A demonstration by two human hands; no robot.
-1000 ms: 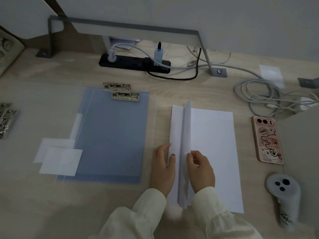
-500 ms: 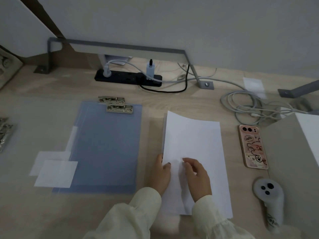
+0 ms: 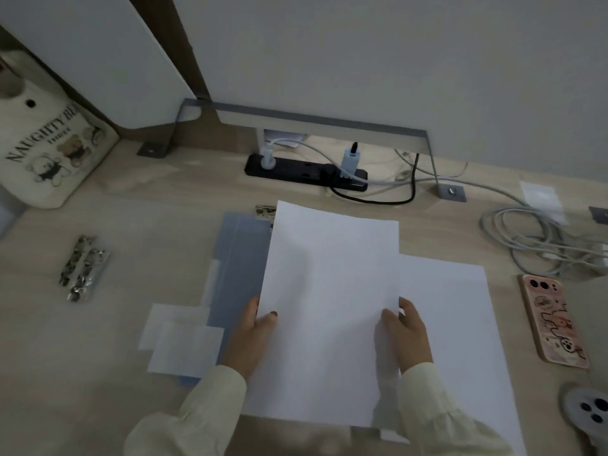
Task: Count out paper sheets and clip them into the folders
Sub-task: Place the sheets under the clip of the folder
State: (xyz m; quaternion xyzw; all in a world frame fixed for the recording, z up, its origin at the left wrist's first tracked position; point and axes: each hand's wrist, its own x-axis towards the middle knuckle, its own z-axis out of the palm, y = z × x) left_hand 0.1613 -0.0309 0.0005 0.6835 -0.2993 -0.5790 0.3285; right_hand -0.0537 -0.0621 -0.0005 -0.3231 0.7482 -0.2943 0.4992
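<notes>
I hold a set of white paper sheets (image 3: 325,307) lifted above the desk, partly over the blue clip folder (image 3: 237,271). My left hand (image 3: 251,337) grips the sheets' left edge, thumb on top. My right hand (image 3: 408,334) grips their right edge. The remaining paper stack (image 3: 460,340) lies flat on the desk under my right hand. The folder's metal clip (image 3: 265,212) peeks out at its top edge, mostly hidden by the lifted sheets.
Loose metal clips (image 3: 82,268) lie at the left. Two small white slips (image 3: 177,340) overlap the folder's lower left corner. A phone (image 3: 552,320), a controller (image 3: 589,413) and coiled cables (image 3: 543,245) sit at the right. A power strip (image 3: 306,172) and a tote bag (image 3: 49,143) stand behind.
Both hands have taken hold of sheets from the stack, lifted them and carried them left over the blue folder. The camera has tilted up and shifted left.
</notes>
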